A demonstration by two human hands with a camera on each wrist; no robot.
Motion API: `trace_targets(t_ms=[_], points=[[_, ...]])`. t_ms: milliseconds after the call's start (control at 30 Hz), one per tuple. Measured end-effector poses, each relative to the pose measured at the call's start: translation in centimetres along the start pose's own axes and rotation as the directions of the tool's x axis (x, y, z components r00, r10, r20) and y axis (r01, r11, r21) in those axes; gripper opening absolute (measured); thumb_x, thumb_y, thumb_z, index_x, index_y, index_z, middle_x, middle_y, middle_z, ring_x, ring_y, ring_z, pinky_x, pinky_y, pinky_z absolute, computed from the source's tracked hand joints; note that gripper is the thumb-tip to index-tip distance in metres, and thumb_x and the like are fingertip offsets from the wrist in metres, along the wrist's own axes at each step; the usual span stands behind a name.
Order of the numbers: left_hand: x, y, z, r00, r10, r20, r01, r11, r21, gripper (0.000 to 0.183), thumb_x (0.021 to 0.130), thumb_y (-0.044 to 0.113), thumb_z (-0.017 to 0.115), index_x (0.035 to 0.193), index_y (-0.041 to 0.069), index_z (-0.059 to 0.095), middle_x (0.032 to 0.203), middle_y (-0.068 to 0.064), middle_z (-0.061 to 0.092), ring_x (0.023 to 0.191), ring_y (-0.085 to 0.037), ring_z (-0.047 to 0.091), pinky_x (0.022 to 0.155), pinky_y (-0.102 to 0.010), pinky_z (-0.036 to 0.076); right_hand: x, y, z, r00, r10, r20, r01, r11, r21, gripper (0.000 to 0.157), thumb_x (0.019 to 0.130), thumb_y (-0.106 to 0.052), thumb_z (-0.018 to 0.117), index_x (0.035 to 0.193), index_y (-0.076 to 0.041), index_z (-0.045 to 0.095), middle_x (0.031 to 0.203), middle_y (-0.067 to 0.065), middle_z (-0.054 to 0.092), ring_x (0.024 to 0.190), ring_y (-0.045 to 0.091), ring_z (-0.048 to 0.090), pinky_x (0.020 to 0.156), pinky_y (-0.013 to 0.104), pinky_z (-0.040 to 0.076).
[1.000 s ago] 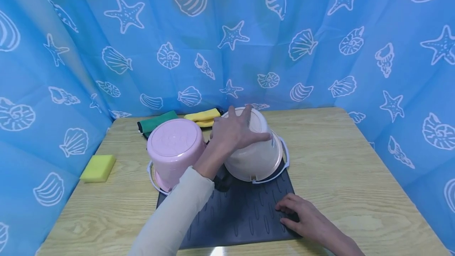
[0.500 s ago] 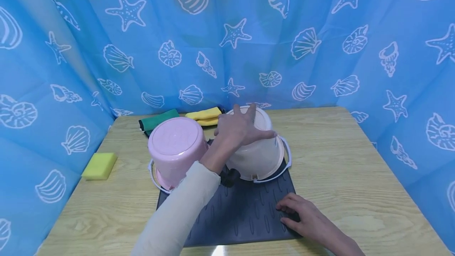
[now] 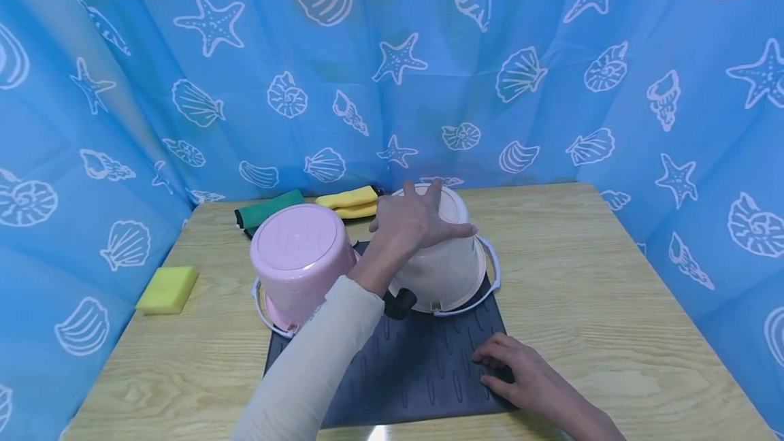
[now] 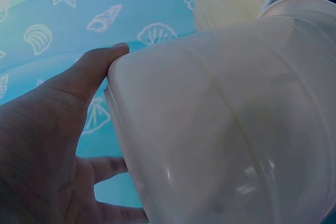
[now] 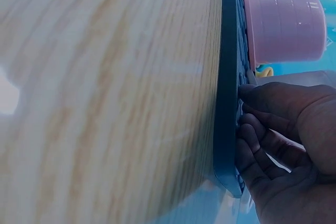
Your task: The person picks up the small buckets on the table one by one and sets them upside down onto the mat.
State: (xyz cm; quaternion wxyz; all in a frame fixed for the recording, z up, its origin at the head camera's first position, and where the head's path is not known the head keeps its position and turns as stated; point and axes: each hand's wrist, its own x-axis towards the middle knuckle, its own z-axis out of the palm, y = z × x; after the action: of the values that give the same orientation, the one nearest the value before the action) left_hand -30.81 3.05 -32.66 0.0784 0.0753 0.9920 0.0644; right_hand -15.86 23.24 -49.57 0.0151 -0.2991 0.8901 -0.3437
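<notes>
A cream bucket stands upside down on a black ribbed mat, its pale handle lying round the rim. My left hand spans the bucket's upturned base and holds it, fingers spread over the far side. In the left wrist view the thumb lies on the base's edge; some fingertips are hidden behind the bucket. Left of it a pink bucket also stands upside down, partly behind my left sleeve. My right hand rests at the mat's near right corner, fingers loosely bent and fingertips touching the mat.
A yellow sponge lies on the wooden table at the left. Behind the buckets are a folded green cloth and a folded yellow cloth. A blue shell-patterned curtain encloses the back and sides.
The cream bucket's base has shifted slightly to the right under my left hand, while its rim stays about where it was. The right hand has kept its place.
</notes>
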Motion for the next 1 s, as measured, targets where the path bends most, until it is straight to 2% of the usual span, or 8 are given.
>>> trace_targets(t_ms=[133, 333, 800, 1000], points=[[0.2, 0.2, 0.1, 1.0, -0.001, 0.004, 0.001, 1.0, 0.007, 0.109, 0.072, 0.09, 0.05, 0.161, 0.037, 0.016, 0.157, -0.015, 0.03, 0.125, -0.045, 0.048, 0.079, -0.063, 0.054, -0.1, 0.0, 0.1, 1.0, -0.01, -0.007, 0.01, 1.0, -0.004, 0.026, 0.083, -0.005, 0.079, 0.104, -0.015, 0.069, 0.101, -0.008, 0.059, 0.085, 0.004, 0.058, 0.072, 0.027, 0.054], [0.4, 0.5, 0.2, 1.0, 0.003, 0.001, -0.003, 0.999, 0.038, 0.111, 0.071, 0.092, 0.048, 0.161, 0.036, 0.016, 0.156, -0.015, 0.032, 0.123, -0.044, 0.051, 0.074, -0.062, 0.055, 0.0, -0.1, -0.1, 0.999, 0.032, 0.019, -0.032, 0.999, -0.004, 0.025, 0.084, -0.007, 0.079, 0.105, -0.017, 0.069, 0.102, -0.01, 0.059, 0.087, 0.004, 0.058, 0.075, 0.028, 0.054], [0.4, 1.3, 0.6, 1.0, -0.009, -0.017, 0.009, 1.0, 0.03, 0.11, 0.071, 0.092, 0.05, 0.161, 0.036, 0.018, 0.159, -0.014, 0.028, 0.13, -0.05, 0.042, 0.078, -0.067, 0.052, -0.1, -0.1, 0.0, 1.0, -0.004, 0.0, 0.004, 1.0, -0.004, 0.025, 0.084, -0.005, 0.078, 0.105, -0.014, 0.069, 0.102, -0.008, 0.059, 0.087, 0.005, 0.058, 0.074, 0.028, 0.054], [0.4, 1.7, 0.8, 0.999, -0.024, -0.024, 0.025, 0.999, 0.034, 0.11, 0.07, 0.091, 0.051, 0.16, 0.037, 0.019, 0.161, -0.014, 0.025, 0.133, -0.054, 0.037, 0.079, -0.068, 0.051, 0.0, -0.1, 0.0, 0.999, 0.026, 0.021, -0.026, 1.0, 0.001, 0.024, 0.085, -0.006, 0.078, 0.105, -0.015, 0.069, 0.102, -0.009, 0.059, 0.088, 0.004, 0.058, 0.075, 0.028, 0.054]])
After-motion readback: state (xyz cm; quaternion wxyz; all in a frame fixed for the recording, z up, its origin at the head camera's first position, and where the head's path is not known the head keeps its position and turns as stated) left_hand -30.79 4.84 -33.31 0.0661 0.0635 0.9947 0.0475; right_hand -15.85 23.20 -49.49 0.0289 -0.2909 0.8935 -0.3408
